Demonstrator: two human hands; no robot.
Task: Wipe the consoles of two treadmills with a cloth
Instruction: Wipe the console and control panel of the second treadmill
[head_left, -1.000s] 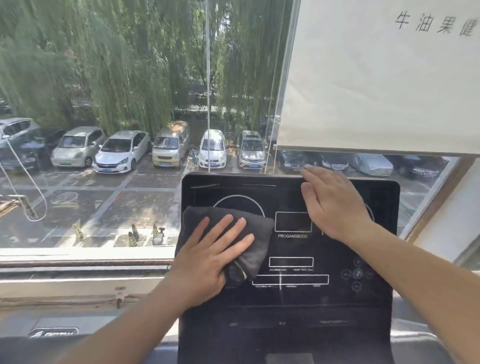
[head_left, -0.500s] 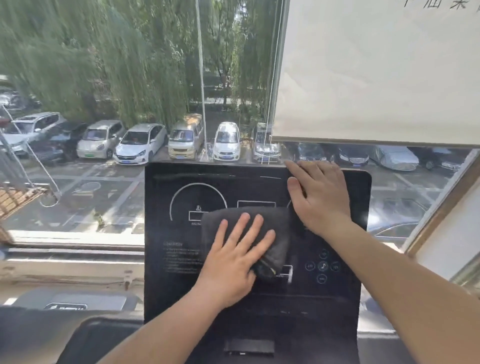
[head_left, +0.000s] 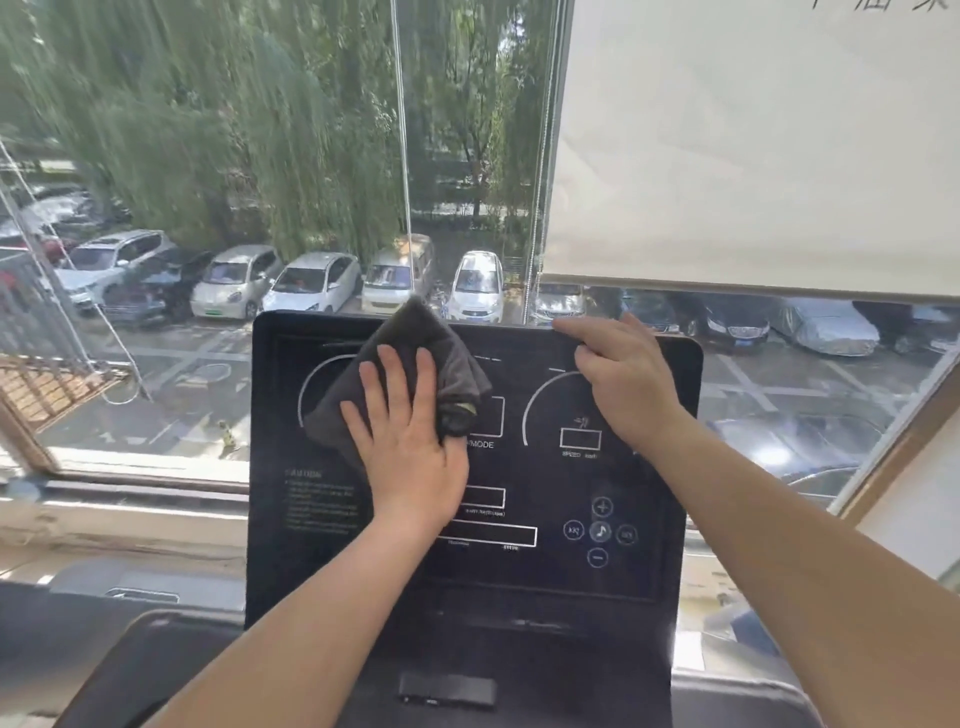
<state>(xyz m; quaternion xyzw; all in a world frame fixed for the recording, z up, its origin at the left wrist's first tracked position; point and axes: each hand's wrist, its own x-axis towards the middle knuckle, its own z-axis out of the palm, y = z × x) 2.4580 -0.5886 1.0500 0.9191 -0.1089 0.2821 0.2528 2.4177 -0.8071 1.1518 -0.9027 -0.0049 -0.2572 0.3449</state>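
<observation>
A window (head_left: 218, 218) fills the view behind the console (head_left: 311, 561), looking out on willow trees (head_left: 208, 130) and a row of parked cars (head_left: 311, 283). A pale roller blind (head_left: 753, 156) hangs halfway down on the right, and a thin cord (head_left: 400, 130) drops in front of the glass near the middle. The right forearm crosses the console's right side and hides part of its edge.

The cloth (head_left: 415, 332) lies on the upper middle of the console face, one corner poking above the top rim. The left hand (head_left: 410, 447) lies flat on it, fingers straight and spread, pressing it to the panel; a fold hides the thumb. The right hand (head_left: 628, 389) grips the top rim further right, fingers bent over the edge and thumb on the face.

The cloth is dark grey, soft and bunched into folds. The console is a glossy black panel with white dial arcs, boxes and round buttons.
</observation>
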